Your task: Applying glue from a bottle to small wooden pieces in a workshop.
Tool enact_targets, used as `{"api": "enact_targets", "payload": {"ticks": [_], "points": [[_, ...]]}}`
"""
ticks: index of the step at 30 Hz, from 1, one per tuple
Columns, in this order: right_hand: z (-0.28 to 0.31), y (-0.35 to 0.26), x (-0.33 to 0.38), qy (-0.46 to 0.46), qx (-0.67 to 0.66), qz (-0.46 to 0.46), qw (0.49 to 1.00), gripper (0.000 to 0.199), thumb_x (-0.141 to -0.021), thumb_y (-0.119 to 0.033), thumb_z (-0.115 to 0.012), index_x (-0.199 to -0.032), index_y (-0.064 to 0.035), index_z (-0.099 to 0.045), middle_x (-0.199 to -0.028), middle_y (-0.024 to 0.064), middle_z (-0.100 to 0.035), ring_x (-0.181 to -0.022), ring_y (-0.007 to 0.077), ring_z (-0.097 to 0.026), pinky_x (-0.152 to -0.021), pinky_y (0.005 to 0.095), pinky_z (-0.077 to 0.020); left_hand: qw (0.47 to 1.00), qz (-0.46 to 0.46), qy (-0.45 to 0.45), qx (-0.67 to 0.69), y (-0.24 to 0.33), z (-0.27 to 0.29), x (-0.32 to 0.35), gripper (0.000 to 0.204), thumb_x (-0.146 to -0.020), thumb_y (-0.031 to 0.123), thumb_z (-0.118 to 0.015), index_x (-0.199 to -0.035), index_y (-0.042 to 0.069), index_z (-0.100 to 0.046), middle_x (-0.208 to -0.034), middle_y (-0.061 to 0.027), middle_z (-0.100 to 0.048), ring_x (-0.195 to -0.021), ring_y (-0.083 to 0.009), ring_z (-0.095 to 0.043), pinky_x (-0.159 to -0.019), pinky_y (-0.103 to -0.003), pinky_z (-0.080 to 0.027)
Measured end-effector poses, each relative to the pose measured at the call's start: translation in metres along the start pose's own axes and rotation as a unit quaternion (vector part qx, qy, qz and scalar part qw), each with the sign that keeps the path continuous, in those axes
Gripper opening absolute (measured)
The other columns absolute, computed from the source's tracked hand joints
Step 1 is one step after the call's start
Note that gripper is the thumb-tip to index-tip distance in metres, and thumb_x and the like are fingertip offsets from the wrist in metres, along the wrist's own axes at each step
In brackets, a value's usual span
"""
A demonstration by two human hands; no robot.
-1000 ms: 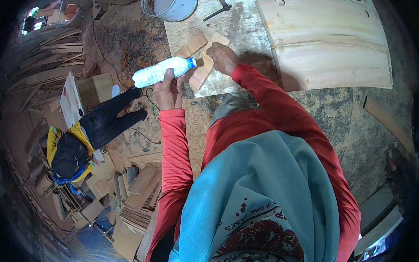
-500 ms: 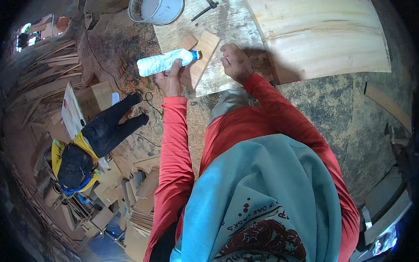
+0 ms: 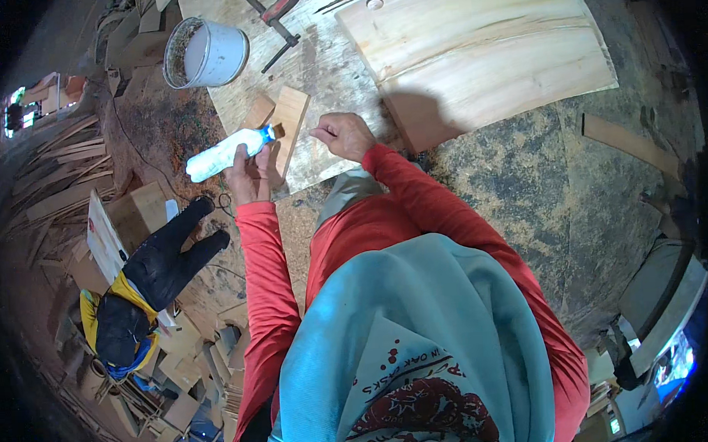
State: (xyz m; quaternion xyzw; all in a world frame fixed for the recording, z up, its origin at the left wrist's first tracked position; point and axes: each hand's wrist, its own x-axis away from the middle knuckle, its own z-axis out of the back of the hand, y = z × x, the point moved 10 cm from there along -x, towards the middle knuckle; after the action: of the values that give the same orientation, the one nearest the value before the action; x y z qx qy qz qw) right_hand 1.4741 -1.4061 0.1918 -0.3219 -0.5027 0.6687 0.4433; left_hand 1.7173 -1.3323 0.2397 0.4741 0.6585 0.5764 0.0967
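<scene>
My left hand (image 3: 249,176) is closed round a pale plastic bottle (image 3: 221,157) with a blue band at its neck. The bottle lies tilted, its neck up and to the right, over a short wooden board (image 3: 290,123). Beside that board a smaller wood piece (image 3: 259,111) rests on the worn work surface (image 3: 233,104). To the right of the boards, my right hand (image 3: 346,135) hovers with curled fingers, thumb and forefinger pinched together. Whatever it holds, if anything, is too small or hidden to make out.
A whitish bucket (image 3: 222,54) stands at the far left of the work surface, near a red-and-black clamp (image 3: 278,17). A wide wood panel (image 3: 488,53) lies at the right. Further left, a person (image 3: 138,291) in dark and yellow clothes is among wood scraps (image 3: 175,336).
The view has shifted, so the work surface appears further left and lower. The bottle has tilted, its neck now higher than its base. My right hand stays curled beside the boards.
</scene>
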Motion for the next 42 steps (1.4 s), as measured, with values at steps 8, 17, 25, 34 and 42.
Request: {"api": "enact_targets", "payload": {"ticks": [8,17,25,34,42], "points": [[-0.001,-0.005,0.001,0.018,0.034,0.042,0.998,0.027,-0.091,-0.031,-0.071,-0.08,-0.0067,-0.065,-0.079,0.0157,-0.065,-0.077,0.0382,-0.065,-0.071,0.0489,-0.0502,0.999,-0.014,0.002,-0.029,-0.007,0.007,-0.007,0.022,-0.093,0.0,-0.072,-0.114,0.001,-0.067,-0.11,-0.009,-0.071,-0.097,-0.0202,-0.069,-0.089,-0.036,-0.062],[0.003,-0.003,0.004,0.053,-0.029,0.091,0.994,0.021,-0.087,-0.022,-0.073,-0.079,-0.0044,-0.064,-0.078,0.0176,-0.064,-0.076,0.0406,-0.063,-0.072,0.0504,-0.0497,0.997,-0.037,-0.033,-0.06,-0.013,-0.016,-0.004,0.033,-0.092,-0.003,-0.072,-0.123,0.004,-0.062,-0.114,-0.0102,-0.07,-0.101,-0.0239,-0.069,-0.084,-0.037,-0.06],[0.0,-0.002,0.002,-0.003,-0.016,0.046,0.999,0.022,-0.09,-0.023,-0.071,-0.08,-0.0052,-0.065,-0.079,0.0164,-0.064,-0.076,0.0381,-0.064,-0.07,0.047,-0.0497,0.978,-0.137,0.035,-0.155,0.006,0.002,-0.019,0.029,-0.087,-0.004,-0.077,-0.114,-0.001,-0.068,-0.107,-0.0119,-0.073,-0.09,-0.0234,-0.074,-0.076,-0.036,-0.064],[0.003,-0.006,0.0,-0.014,-0.011,0.043,0.999,0.024,-0.092,-0.025,-0.072,-0.081,-0.0046,-0.065,-0.079,0.0157,-0.065,-0.076,0.0376,-0.064,-0.07,0.0471,-0.0496,0.972,-0.13,0.056,-0.188,0.011,-0.012,-0.012,0.021,-0.087,-0.004,-0.077,-0.107,-0.003,-0.071,-0.103,-0.0129,-0.074,-0.086,-0.024,-0.074,-0.07,-0.036,-0.066],[0.005,-0.005,0.0,-0.007,-0.023,0.039,0.999,0.025,-0.092,-0.026,-0.072,-0.081,-0.0053,-0.065,-0.079,0.0148,-0.065,-0.076,0.037,-0.064,-0.07,0.047,-0.0497,0.968,-0.123,0.071,-0.206,0.007,-0.008,-0.017,0.025,-0.088,-0.003,-0.076,-0.112,-0.004,-0.068,-0.104,-0.0131,-0.073,-0.085,-0.024,-0.074,-0.063,-0.034,-0.065]]}}
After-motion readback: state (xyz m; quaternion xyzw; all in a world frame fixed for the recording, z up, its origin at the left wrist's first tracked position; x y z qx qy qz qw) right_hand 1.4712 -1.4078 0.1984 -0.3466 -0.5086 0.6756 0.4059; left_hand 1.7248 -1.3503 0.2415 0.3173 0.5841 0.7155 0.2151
